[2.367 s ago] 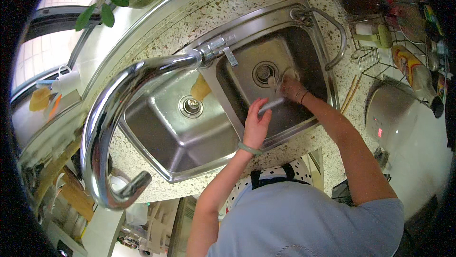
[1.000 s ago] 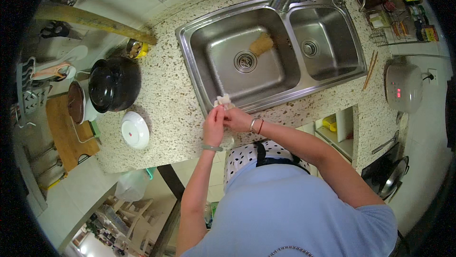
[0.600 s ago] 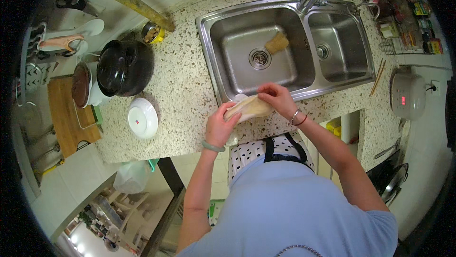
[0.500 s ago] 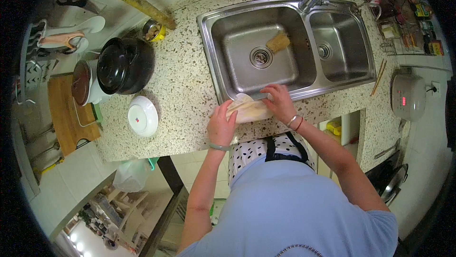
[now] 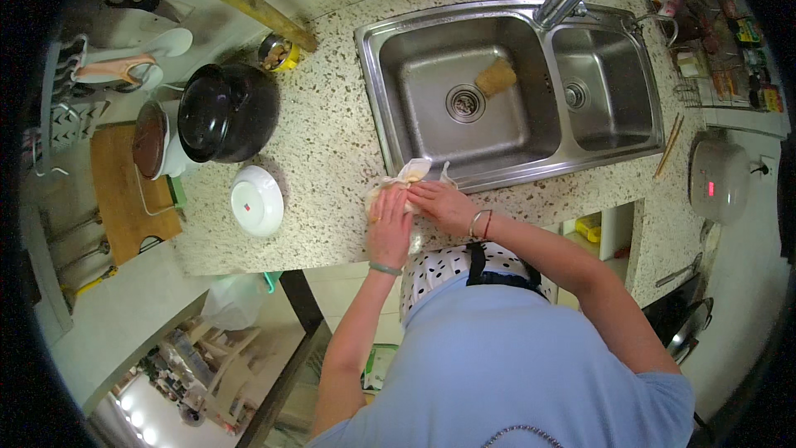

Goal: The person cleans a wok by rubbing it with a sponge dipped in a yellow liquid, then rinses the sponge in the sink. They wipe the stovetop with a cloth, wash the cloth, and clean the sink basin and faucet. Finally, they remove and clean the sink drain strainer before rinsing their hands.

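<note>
I see the pale cloth (image 5: pixel 415 169) bunched mid-frame, long axis roughly left-right, one corner pointing up. The left hand (image 5: pixel 390 227) and right hand (image 5: pixel 448 207), apart earlier, now meet over it; whether their grip is clenched, I cannot tell.

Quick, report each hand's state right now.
Left hand: open, laid over the crumpled off-white cloth.
Right hand: touching the same cloth; whether it is gripping cannot be told.

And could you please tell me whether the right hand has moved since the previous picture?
Yes, judged against the sink, the right hand has moved left, and now lies beside the left hand on the cloth.
</note>
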